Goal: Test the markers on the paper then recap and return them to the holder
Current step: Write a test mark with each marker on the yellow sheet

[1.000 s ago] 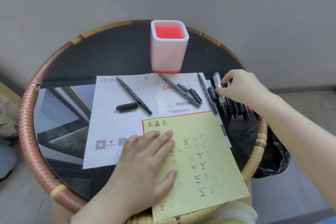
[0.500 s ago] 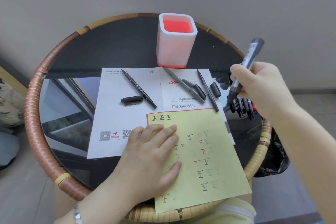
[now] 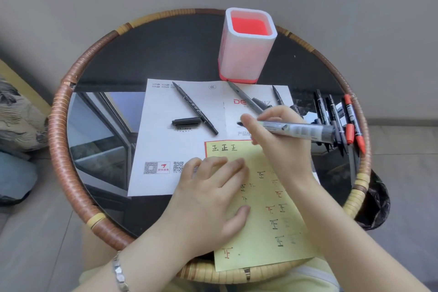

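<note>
Gripping a thick marker [image 3: 296, 128] mid-frame, right hand [image 3: 277, 135] points its tip left above yellow paper [image 3: 267, 225]. Left hand [image 3: 213, 199] lies spread flat on the paper. Round rattan-rimmed table [image 3: 71, 149]; holder [image 3: 246, 47] at upper centre, grey wall behind.

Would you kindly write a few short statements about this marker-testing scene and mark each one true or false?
1. The right hand holds a thick marker lying nearly level above the papers. True.
2. The left hand is lifted clear of the table. False: it lies flat on the yellow paper.
3. The pen holder has markers standing in it. False: none show inside it.
4. A loose black cap lies on the white sheet beside a thin black pen. True.
5. The markers grouped at the table's right edge are all black. False: a red marker lies among them.
</note>
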Action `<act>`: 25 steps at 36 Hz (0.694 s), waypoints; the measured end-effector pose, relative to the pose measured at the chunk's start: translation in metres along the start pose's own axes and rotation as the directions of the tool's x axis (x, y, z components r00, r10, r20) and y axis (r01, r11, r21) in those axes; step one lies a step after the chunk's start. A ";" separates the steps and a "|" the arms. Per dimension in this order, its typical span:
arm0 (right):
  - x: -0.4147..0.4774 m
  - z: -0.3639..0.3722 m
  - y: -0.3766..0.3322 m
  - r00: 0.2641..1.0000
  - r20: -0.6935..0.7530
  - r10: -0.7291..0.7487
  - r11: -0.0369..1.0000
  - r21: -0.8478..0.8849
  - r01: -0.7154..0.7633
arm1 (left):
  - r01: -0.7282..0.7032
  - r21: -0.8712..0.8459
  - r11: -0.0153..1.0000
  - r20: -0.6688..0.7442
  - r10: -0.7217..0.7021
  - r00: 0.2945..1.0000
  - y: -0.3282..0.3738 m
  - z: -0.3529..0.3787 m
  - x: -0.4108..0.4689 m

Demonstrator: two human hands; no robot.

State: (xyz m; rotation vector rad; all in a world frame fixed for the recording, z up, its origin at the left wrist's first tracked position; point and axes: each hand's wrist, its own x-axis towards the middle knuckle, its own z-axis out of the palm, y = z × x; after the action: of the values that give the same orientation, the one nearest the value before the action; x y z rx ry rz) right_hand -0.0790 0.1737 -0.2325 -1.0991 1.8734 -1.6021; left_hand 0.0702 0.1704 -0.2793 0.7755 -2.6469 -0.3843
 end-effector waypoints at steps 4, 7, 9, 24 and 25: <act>0.000 0.002 0.021 0.987 -0.151 0.047 0.996 -0.072 -0.059 | 0.002 0.001 1.000 0.006 -0.002 1.000 0.001 0.000 -0.001; -0.002 0.003 0.030 0.978 -0.205 0.025 0.995 -0.088 -0.044 | 0.010 -0.005 1.000 0.013 -0.010 1.000 0.001 -0.001 0.000; -0.002 0.004 0.031 0.978 -0.210 0.010 0.994 -0.102 -0.032 | 0.011 -0.012 1.000 0.018 -0.011 1.000 0.001 -0.001 0.000; -0.001 0.007 0.034 0.989 -0.142 -0.051 0.987 -0.159 0.028 | 0.011 -0.011 1.000 0.028 -0.010 1.000 0.001 -0.002 0.001; -0.001 0.007 0.035 0.988 -0.145 -0.061 0.985 -0.168 0.036 | 0.010 -0.011 1.000 0.028 -0.010 1.000 0.001 -0.002 0.001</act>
State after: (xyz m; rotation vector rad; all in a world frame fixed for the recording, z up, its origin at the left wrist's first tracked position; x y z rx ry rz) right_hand -0.0831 0.1702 -0.2679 -1.1274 2.1256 -1.6200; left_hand 0.0699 0.1704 -0.2771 0.7863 -2.6654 -0.4145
